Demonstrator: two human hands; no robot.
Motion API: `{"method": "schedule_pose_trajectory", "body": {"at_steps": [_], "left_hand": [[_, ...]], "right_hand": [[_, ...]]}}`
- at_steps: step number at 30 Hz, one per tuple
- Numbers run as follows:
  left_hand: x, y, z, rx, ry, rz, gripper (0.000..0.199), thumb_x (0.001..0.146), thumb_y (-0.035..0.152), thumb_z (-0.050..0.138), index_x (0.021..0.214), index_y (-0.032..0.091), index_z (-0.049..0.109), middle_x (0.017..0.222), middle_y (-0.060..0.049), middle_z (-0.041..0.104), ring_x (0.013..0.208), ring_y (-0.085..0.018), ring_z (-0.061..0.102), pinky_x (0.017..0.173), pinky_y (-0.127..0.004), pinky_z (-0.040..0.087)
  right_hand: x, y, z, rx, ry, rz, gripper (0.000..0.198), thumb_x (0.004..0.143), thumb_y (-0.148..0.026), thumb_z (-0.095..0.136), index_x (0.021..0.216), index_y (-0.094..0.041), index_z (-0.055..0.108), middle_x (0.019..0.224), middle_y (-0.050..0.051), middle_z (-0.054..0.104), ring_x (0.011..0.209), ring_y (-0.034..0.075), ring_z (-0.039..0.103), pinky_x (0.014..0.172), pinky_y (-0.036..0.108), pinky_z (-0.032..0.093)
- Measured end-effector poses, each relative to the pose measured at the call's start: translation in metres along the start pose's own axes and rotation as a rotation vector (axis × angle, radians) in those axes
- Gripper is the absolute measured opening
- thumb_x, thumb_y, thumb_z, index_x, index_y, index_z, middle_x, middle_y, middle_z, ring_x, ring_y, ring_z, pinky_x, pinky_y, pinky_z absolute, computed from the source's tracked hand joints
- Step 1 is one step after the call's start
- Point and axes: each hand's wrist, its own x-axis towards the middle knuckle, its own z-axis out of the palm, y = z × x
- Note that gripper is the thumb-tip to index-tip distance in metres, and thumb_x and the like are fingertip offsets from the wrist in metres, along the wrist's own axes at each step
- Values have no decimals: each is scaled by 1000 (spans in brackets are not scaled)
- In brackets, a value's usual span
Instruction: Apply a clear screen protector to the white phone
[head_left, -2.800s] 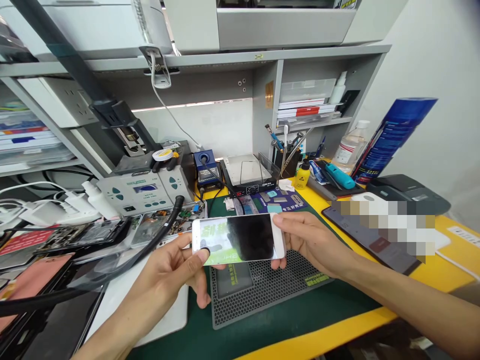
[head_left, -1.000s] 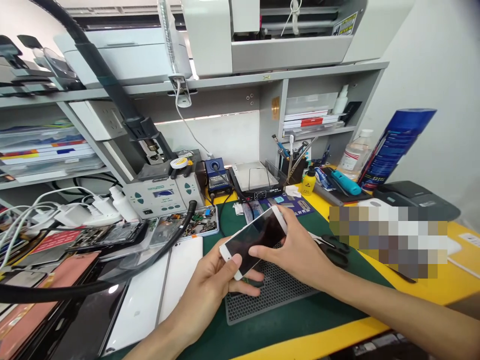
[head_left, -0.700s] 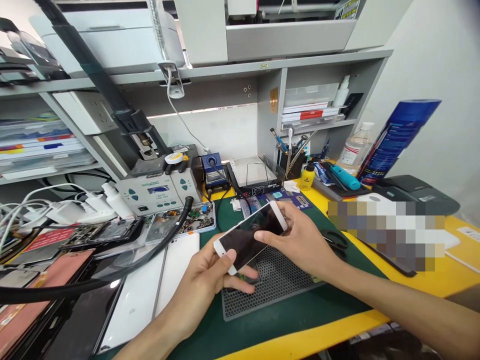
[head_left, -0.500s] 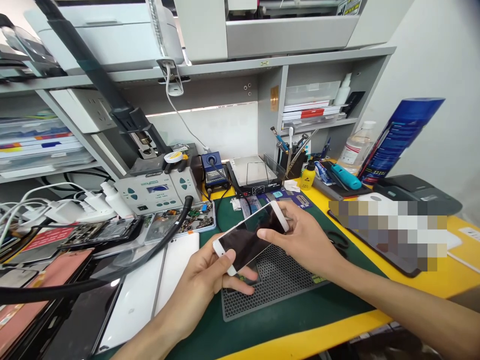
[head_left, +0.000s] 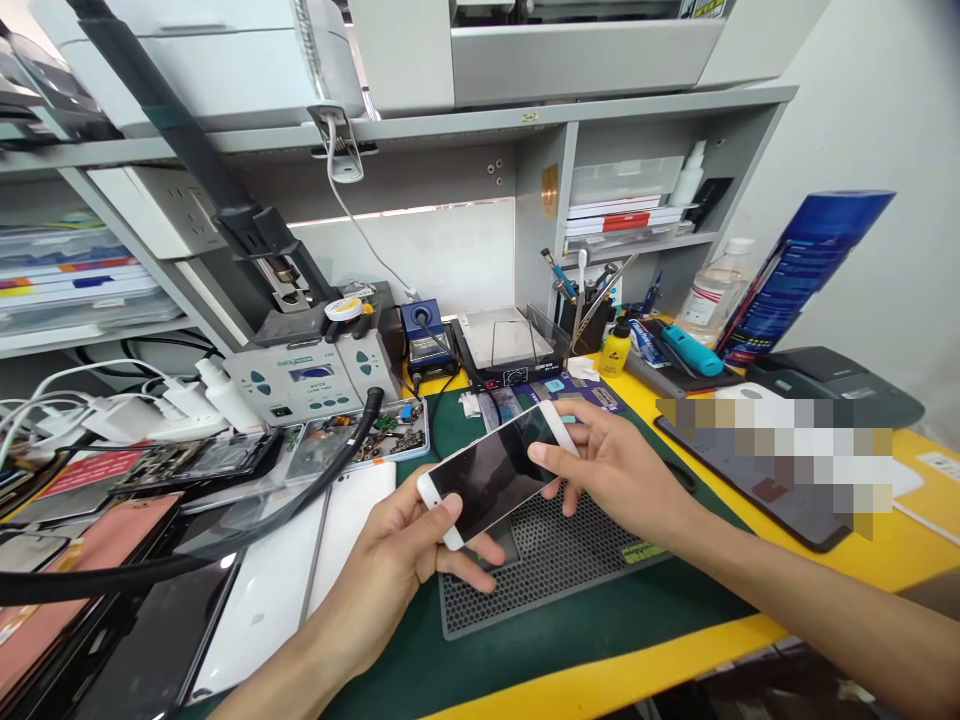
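Observation:
A white smartphone [head_left: 495, 478] with a dark screen is held tilted between both hands, screen towards me. My left hand [head_left: 409, 540] grips its lower left end, thumb on the front and other fingers behind or below. At the upper right end, my right hand [head_left: 611, 465] pinches the phone, with its thumb over the screen. Beneath the phone lies a grey honeycomb-patterned mat [head_left: 555, 585], resting on a dark green work mat [head_left: 585, 645]. The phone's back is hidden.
A black hose [head_left: 300, 505] arches over tablets [head_left: 262, 610] at left. Behind stand a grey soldering station [head_left: 315, 380], a parts tray [head_left: 397, 435], a heating plate [head_left: 502, 340], a yellow bottle [head_left: 615, 350] and a tool holder [head_left: 589, 320]. A dark tablet [head_left: 757, 485] lies at right.
The right thumb has shifted slightly right along the phone, and more right fingers show below its edge. The phone has moved slightly left at its lower end; both hands still hold it.

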Motion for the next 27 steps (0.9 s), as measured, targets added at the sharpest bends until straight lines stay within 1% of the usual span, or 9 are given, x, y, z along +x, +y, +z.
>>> {"method": "schedule_pose_trajectory", "body": {"at_steps": [4, 7, 10, 12, 14, 17, 20, 24, 27], "left_hand": [[2, 0, 0, 9, 22, 1, 33, 96, 37, 66, 119, 13, 62, 92, -10, 71, 76, -23, 73, 64, -36, 64], [2, -1, 0, 54, 32, 15, 38, 95, 42, 66, 119, 13, 58, 85, -8, 70, 71, -22, 71, 57, -34, 62], [0, -3, 1, 221, 78, 66, 42, 93, 46, 68, 119, 16, 53, 67, -1, 66, 56, -16, 61, 45, -24, 50], [-1, -5, 4, 338, 183, 106, 44, 89, 47, 74, 115, 18, 53, 61, 5, 61, 48, -10, 51, 42, -19, 41], [-1, -7, 7, 396, 305, 147, 45, 83, 46, 80, 108, 19, 54, 69, 5, 63, 52, -9, 52, 47, -19, 42], [0, -8, 10, 428, 399, 226, 46, 78, 44, 85, 100, 21, 53, 86, 2, 68, 74, -14, 64, 63, -22, 51], [0, -8, 10, 455, 419, 254, 43, 79, 43, 85, 97, 22, 52, 85, 4, 67, 77, -14, 65, 63, -21, 51], [-1, -5, 7, 429, 360, 201, 39, 85, 46, 79, 96, 21, 51, 71, 7, 61, 49, -7, 52, 43, -17, 39], [-2, -3, 6, 421, 319, 197, 37, 88, 48, 74, 93, 21, 50, 60, 10, 54, 40, -5, 47, 39, -16, 36]], "right_hand": [[-1, -1, -1, 48, -17, 9, 37, 84, -36, 76, 110, -20, 55, 75, -1, 68, 58, 19, 71, 42, 23, 53], [-2, -1, -1, 63, -47, 14, 38, 85, -39, 76, 108, -20, 53, 74, 0, 68, 59, 20, 72, 45, 25, 54], [-6, -2, 1, 73, -89, 13, 36, 88, -40, 75, 106, -21, 51, 76, -1, 67, 61, 19, 72, 48, 26, 55], [-9, -2, 4, 78, -126, 7, 34, 90, -40, 75, 104, -21, 51, 78, -2, 66, 63, 19, 73, 50, 26, 56], [-11, -2, 7, 83, -168, 5, 31, 92, -40, 73, 101, -22, 50, 81, -2, 65, 67, 19, 73, 52, 26, 56], [-15, 1, 10, 82, -211, 12, 29, 93, -40, 73, 97, -23, 49, 81, -3, 64, 68, 18, 73, 54, 25, 56], [-17, 4, 9, 36, -234, 25, 27, 97, -42, 69, 97, -23, 50, 77, -2, 67, 64, 16, 71, 58, 26, 55], [-17, 5, 8, 18, -250, 25, 25, 98, -44, 67, 104, -23, 53, 80, 0, 72, 61, 15, 69, 59, 26, 56], [-14, 4, 8, 39, -253, 25, 27, 98, -45, 66, 105, -22, 54, 78, 2, 74, 59, 16, 68, 58, 27, 56]]}}
